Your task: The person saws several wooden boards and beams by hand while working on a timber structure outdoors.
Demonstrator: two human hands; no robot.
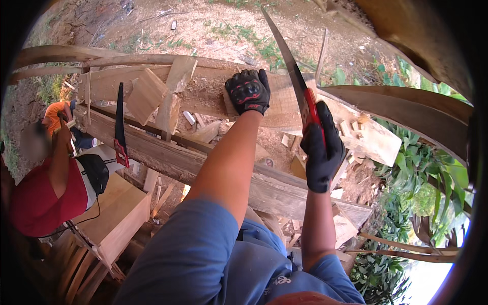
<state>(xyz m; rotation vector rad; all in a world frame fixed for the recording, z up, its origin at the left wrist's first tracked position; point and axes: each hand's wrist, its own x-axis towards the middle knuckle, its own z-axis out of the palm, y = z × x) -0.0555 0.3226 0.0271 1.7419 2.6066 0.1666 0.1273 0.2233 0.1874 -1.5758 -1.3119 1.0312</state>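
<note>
My left hand (247, 91), in a black glove with red trim, lies over a pale wooden board (284, 104), its fingers curled down at the far edge. In my right hand (324, 147), also black-gloved, is the red handle of a handsaw (285, 51). Its long blade points up and away, crossing above the board's right part. Whether the teeth touch the wood I cannot tell. The right fingers wrap round the handle and are partly hidden.
A long timber beam (168, 155) runs across below the board. Another handsaw (120, 122) leans at left, near a person in a red shirt (38, 203); someone in orange (55, 114) is farther off. Wood offcuts (351, 129) lie right, by a curved plank (406, 104) and plants.
</note>
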